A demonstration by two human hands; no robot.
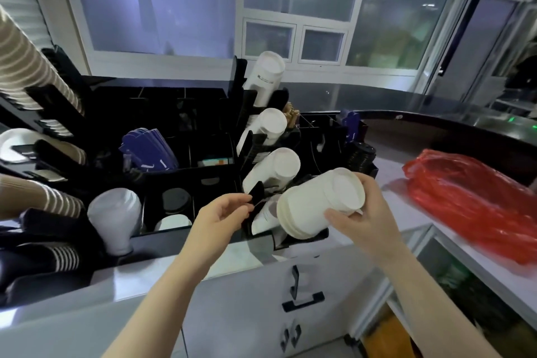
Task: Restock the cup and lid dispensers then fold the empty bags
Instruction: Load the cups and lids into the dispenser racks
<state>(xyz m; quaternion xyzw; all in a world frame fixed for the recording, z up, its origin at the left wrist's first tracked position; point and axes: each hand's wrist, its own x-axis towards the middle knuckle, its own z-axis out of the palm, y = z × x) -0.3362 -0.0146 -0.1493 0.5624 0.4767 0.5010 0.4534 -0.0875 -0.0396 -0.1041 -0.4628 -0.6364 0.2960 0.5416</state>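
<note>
The right hand (pixel 360 212) grips a short stack of white paper cups (pixel 319 203) tilted mouth-down over the lowest slot of the black cup dispenser (pixel 255 151), apparently to feed it in, while the left hand (pixel 223 212) pinches that slot's black divider tab (pixel 257 193), seemingly steadying it.
</note>
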